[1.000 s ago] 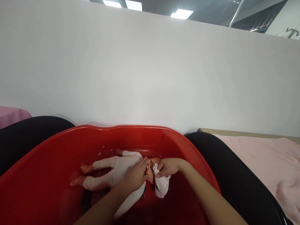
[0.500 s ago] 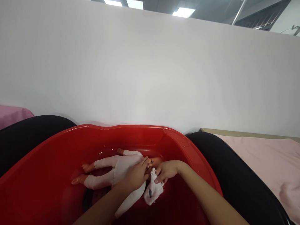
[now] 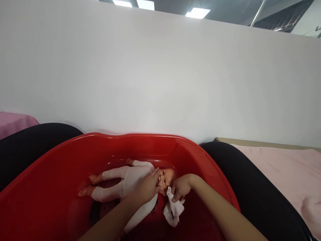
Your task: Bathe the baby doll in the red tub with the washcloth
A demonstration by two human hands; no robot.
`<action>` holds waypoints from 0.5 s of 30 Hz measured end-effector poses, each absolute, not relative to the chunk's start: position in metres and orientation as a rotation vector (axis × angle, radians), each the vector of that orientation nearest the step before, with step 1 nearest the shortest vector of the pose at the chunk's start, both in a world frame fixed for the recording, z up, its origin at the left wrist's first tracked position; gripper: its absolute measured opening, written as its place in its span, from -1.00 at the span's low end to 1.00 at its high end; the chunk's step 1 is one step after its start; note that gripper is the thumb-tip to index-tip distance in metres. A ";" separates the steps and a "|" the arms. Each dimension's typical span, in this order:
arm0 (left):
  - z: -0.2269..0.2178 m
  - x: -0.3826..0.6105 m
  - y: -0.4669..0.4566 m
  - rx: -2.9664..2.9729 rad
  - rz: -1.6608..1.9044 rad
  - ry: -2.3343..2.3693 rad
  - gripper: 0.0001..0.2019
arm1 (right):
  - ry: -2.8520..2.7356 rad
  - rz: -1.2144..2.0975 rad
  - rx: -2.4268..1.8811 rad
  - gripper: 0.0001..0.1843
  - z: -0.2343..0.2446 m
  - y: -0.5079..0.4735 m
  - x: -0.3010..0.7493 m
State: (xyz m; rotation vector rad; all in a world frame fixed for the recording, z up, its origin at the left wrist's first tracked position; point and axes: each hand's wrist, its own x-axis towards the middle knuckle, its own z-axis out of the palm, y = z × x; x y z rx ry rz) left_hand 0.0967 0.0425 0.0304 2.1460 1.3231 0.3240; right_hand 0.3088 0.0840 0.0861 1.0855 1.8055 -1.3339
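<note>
A baby doll [image 3: 135,176] in white clothes lies on its back in a red tub [image 3: 140,142], feet to the left and head to the right. My left hand [image 3: 148,188] rests across its upper chest, with fingers and thumb around the neck and chin. Beside the doll's head, my right hand [image 3: 182,186] pinches a wet white cloth [image 3: 173,211] that hangs down, apart from the face. The cloth carries a dark patch. My left forearm covers part of the doll's near side.
Black padded shapes [image 3: 233,167] flank the tub on both sides. A pink sheet [image 3: 281,167] lies on a surface at the right, and a darker pink cover [image 3: 15,124] shows at the far left. A white partition [image 3: 155,73] stands behind the tub.
My right hand has drawn the cloth away from the doll's face, rightward and down, so more of the face shows. My left hand stays at the doll's neck.
</note>
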 end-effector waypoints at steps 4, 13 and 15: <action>0.031 0.096 0.044 2.099 0.334 1.310 -0.24 | 2.011 -1.461 0.969 -0.58 0.092 0.084 0.308; 0.027 0.094 0.046 2.013 0.400 1.283 -0.20 | 1.978 -1.296 0.937 -0.60 0.082 0.089 0.310; 0.028 0.094 0.046 1.970 0.410 1.278 -0.23 | 2.113 -1.367 0.870 -0.58 0.084 0.089 0.309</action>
